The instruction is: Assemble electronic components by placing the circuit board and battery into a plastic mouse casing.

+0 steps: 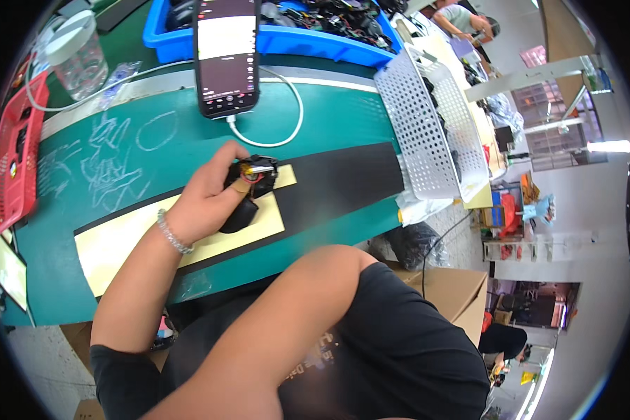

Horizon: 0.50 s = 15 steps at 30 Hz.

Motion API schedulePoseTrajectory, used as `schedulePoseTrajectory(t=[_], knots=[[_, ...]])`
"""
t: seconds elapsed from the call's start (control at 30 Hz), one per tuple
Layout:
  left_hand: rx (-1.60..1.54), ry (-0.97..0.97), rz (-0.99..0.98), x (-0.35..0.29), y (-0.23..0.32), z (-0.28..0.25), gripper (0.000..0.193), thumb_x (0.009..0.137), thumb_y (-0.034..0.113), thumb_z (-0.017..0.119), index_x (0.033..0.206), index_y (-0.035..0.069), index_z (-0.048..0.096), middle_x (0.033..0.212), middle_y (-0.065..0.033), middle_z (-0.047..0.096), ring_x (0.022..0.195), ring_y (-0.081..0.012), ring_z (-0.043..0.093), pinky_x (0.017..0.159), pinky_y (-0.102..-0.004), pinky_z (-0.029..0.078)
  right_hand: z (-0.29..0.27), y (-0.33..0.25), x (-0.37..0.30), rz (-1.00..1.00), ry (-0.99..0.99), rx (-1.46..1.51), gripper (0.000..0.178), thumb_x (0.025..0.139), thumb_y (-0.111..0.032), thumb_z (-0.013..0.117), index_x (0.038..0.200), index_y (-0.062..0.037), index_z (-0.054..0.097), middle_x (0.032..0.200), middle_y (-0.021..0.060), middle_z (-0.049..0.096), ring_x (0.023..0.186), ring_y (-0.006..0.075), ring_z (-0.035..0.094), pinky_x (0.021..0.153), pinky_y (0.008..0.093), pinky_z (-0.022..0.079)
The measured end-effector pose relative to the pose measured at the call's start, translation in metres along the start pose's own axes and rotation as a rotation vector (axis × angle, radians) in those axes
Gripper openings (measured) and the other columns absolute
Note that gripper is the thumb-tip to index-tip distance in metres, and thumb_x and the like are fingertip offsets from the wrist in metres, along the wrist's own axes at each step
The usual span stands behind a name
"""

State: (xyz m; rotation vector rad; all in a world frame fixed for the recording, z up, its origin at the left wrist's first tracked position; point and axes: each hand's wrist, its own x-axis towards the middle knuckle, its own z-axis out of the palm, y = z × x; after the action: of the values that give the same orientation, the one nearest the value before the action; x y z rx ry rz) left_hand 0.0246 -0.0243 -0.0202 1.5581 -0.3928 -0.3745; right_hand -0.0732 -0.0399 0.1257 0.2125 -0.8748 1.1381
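Observation:
My left hand (206, 199), with a beaded bracelet at its wrist, is closed around a small black plastic housing (239, 218). Its upper side shows thin wires and a shiny silver and yellow part; the fingers hide the rest. Beneath it lies a pale yellow sheet (129, 245) on a long black mat (350, 178). A small yellow piece (285, 176) sits just right of the housing. My right arm (287, 315) is bent across my body, elbow toward the table edge, and the right hand is out of the picture.
A lit phone (227, 63) with a white cable (297, 105) stands beyond the hand, before a blue bin (294, 42) of black wired parts. At right is a white perforated basket (423, 133). On the left are a red basket (14, 175) and a clear jar (77, 59).

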Motion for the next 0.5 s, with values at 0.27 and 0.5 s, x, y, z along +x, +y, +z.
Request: schedulePoseTrajectory(t=[0.27,0.5], knots=[[-0.021,-0.091,0.041,0.002,0.003,-0.005,0.022,0.091,0.011,0.051,0.109,0.006,0.039,0.092,-0.0066,0.056,0.085,-0.0104,0.053,0.075,-0.0259,0.045,0.02,-0.016,-0.049,0.394,0.21,0.308,0.06,0.089,-0.03,0.06,0.128,0.0089,0.035,0.114,0.014,0.052,0.105,0.0149,0.049,0.087,0.0283,0.042],[-0.096,-0.107,0.084,0.0,0.0,-0.011,0.023,0.09,0.008,0.052,0.109,0.006,0.039,0.099,-0.005,0.055,0.09,-0.0082,0.049,0.077,-0.0242,0.044,0.028,-0.078,-0.117,-0.041,0.966,-1.055,0.015,0.084,-0.009,0.056,0.095,-0.0019,0.05,0.094,0.0085,0.052,0.082,0.0146,0.052,0.076,0.029,0.042]])
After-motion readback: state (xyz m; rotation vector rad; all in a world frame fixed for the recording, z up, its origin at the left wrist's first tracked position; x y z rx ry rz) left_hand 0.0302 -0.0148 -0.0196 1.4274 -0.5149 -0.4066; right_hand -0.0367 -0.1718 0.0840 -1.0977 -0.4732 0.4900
